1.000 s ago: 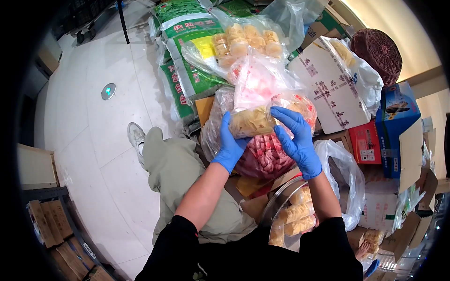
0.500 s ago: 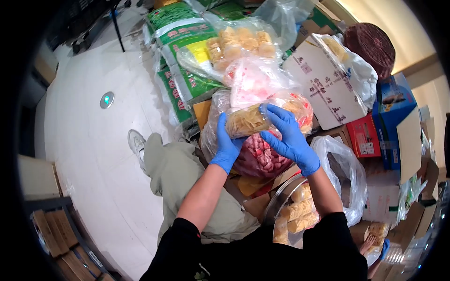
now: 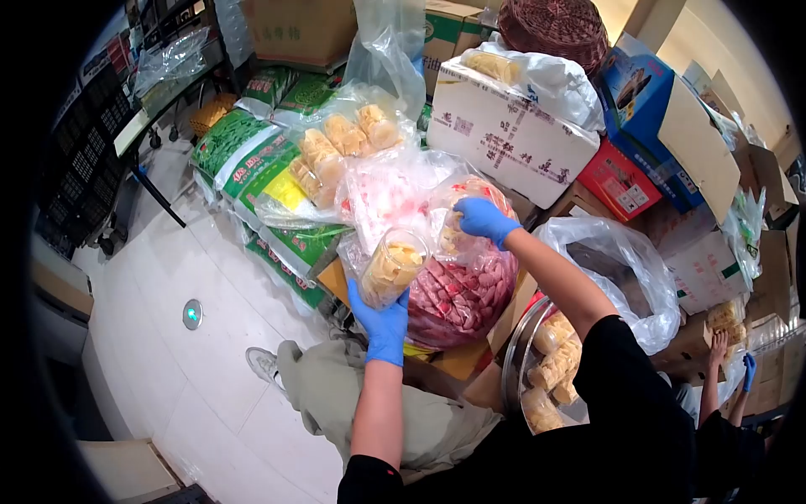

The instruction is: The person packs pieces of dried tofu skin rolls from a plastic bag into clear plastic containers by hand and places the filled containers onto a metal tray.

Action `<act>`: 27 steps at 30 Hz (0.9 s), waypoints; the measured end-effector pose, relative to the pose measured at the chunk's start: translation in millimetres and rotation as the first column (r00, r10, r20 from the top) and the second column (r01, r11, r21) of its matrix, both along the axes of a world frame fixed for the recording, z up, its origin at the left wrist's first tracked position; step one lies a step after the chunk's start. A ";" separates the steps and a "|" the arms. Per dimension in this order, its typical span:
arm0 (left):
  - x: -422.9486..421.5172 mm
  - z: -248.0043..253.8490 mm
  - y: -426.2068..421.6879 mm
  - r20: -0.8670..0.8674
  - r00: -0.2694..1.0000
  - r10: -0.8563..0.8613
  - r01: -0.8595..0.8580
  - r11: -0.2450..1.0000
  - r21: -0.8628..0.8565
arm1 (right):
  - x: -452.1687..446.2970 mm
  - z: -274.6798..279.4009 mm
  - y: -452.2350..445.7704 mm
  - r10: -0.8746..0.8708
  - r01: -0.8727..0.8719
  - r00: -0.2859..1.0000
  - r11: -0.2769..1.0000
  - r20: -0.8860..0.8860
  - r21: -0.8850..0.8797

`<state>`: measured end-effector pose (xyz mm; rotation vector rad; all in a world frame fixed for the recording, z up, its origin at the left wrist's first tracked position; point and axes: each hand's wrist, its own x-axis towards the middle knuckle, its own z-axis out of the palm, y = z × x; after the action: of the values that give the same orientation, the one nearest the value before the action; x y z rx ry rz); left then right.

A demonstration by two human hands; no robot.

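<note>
My left hand [image 3: 382, 326], in a blue glove, is closed around the lower part of a clear plastic jar [image 3: 389, 273] of pale yellow flat pieces. The jar tilts, its round end facing up and to the right. My right hand [image 3: 489, 222], also gloved in blue, is over a clear plastic bag with red print [image 3: 477, 190] that has pale yellow pieces inside. Its fingers are drawn together at the bag; what they hold, if anything, is hidden. Below the bag lies a large clear bag of reddish-pink pieces [image 3: 470, 294].
Filled jars [image 3: 554, 361] lie in a round metal basin by my right side. Green sacks [image 3: 252, 181] carry more wrapped jars [image 3: 344, 134]. A white box [image 3: 512, 126], a blue box [image 3: 642, 109] and an open plastic bag [image 3: 617, 260] stand right. Another person's hands [image 3: 720, 346] show far right.
My right hand has left the jar and moved to the red-printed bag. My left hand alone now holds the jar, turned from lying sideways to more upright. The view has shifted.
</note>
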<state>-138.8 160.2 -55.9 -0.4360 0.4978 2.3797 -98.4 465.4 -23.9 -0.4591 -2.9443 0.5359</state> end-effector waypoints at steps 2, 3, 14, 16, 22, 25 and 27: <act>-1.3 -0.2 1.8 0.022 1.000 -0.013 0.012 1.000 0.025 | -11.2 -9.9 6.5 -0.020 -0.072 0.970 0.927 0.241 0.368; -2.4 0.0 3.3 0.013 1.000 -0.001 0.000 0.999 0.033 | -16.6 -11.5 6.9 -0.010 -0.080 0.973 0.923 0.233 0.376; -7.0 -5.8 9.7 0.033 0.999 0.003 -0.004 0.999 0.036 | -30.0 -50.1 39.2 0.192 -0.119 0.978 0.832 -0.081 0.542; -4.4 -3.8 11.5 -0.002 1.000 -0.024 0.024 1.000 -0.011 | -18.5 -42.5 30.6 0.237 -0.121 0.959 0.837 -0.153 0.534; 1.1 -5.0 13.5 -0.012 0.999 -0.034 0.034 0.999 0.006 | -3.6 -22.6 8.3 0.119 -0.021 0.949 0.948 -0.294 0.317; -1.0 -6.6 14.8 0.010 0.999 -0.050 0.050 0.999 0.021 | 5.1 -6.1 -7.9 0.016 0.028 0.936 0.992 -0.353 0.119; 0.2 -4.6 17.6 0.021 0.998 -0.052 0.052 0.998 0.017 | 5.9 -3.1 -10.1 -0.041 0.044 0.917 0.999 -0.397 -0.003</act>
<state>-138.6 177.8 -60.5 -0.4352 0.4744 2.3250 -92.5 455.3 -26.9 -0.3620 -2.5402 0.5410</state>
